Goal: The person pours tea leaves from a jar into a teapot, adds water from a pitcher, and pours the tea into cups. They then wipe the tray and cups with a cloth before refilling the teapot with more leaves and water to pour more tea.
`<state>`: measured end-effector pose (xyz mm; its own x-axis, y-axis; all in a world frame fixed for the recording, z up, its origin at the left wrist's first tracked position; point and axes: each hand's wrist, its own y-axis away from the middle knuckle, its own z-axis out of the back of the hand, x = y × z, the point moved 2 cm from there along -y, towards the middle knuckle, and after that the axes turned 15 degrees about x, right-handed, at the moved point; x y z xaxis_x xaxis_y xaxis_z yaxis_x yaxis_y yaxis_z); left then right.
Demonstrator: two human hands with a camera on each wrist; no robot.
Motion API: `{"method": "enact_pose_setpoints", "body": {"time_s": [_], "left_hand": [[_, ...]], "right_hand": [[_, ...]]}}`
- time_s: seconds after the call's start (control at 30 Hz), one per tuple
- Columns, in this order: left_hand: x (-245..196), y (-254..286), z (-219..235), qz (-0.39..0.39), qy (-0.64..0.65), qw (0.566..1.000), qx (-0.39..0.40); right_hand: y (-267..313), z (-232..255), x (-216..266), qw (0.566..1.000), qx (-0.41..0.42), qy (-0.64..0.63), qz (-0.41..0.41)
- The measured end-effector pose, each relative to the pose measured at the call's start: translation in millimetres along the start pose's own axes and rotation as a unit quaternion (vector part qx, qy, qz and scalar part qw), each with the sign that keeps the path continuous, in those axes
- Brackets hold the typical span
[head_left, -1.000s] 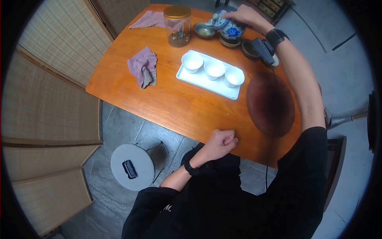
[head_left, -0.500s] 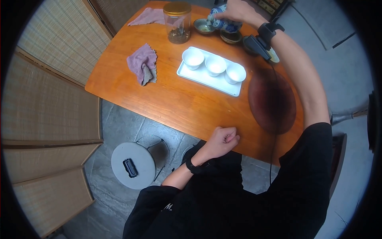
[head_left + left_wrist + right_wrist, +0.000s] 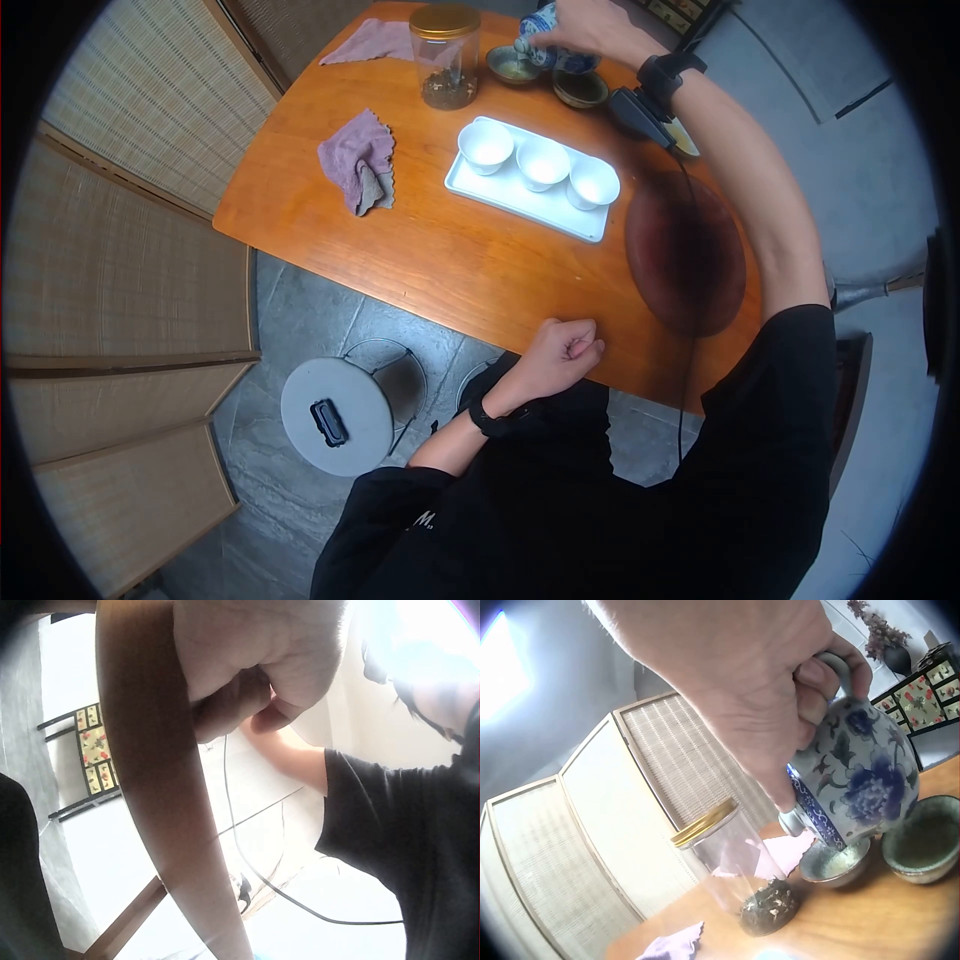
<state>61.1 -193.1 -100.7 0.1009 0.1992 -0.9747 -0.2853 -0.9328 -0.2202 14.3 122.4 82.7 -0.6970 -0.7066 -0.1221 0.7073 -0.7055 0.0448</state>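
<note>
In the right wrist view the right hand (image 3: 742, 682) grips the handle of a blue-and-white flowered teapot (image 3: 866, 776), its thumb pressing the lid knob. The teapot is tilted steeply over a small bowl (image 3: 832, 868); its spout is hidden. A second bowl with dark contents (image 3: 922, 847) stands beside it. In the head view the right hand (image 3: 605, 32) and teapot (image 3: 570, 58) are at the table's far side. The left hand (image 3: 560, 358), curled and holding nothing, rests at the near table edge; the left wrist view shows its folded fingers (image 3: 232, 705).
Three white cups (image 3: 542, 165) stand on a white tray (image 3: 520, 208). Left of it lies a purple cloth (image 3: 355, 160); behind are a gold-lidded jar (image 3: 445, 60) and a pink cloth (image 3: 370, 42). A dark round mat (image 3: 685, 255) lies right, a cable across it.
The right hand has tilted the teapot further and moved it slightly left and away, over the small bowl. The left hand has stayed curled at the table edge.
</note>
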Motion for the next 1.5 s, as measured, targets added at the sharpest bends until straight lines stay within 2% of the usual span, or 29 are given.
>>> {"method": "enact_pose_setpoints", "body": {"time_s": [0.77,0.97,1.07,1.17,1.5], "left_hand": [[1.9,0.1,1.1,0.008,-0.007,1.0,-0.013],[3.7,0.3,1.3,0.01,-0.009,1.0,-0.013],[3.2,1.0,0.5,0.019,-0.028,0.999,-0.038],[0.3,-5.5,-1.8,0.02,-0.035,0.992,-0.121],[-0.1,-2.3,-1.0,0.011,-0.055,0.991,-0.123]], "right_hand": [[-12.4,0.7,6.6,0.998,0.016,0.058,-0.005],[-12.9,-3.7,5.0,0.997,0.002,0.07,0.026],[-7.3,-2.2,8.6,0.998,0.01,0.062,0.017],[-7.5,-4.3,9.9,0.998,0.014,0.066,0.013],[1.1,-3.6,13.1,1.0,0.006,0.006,0.01]]}}
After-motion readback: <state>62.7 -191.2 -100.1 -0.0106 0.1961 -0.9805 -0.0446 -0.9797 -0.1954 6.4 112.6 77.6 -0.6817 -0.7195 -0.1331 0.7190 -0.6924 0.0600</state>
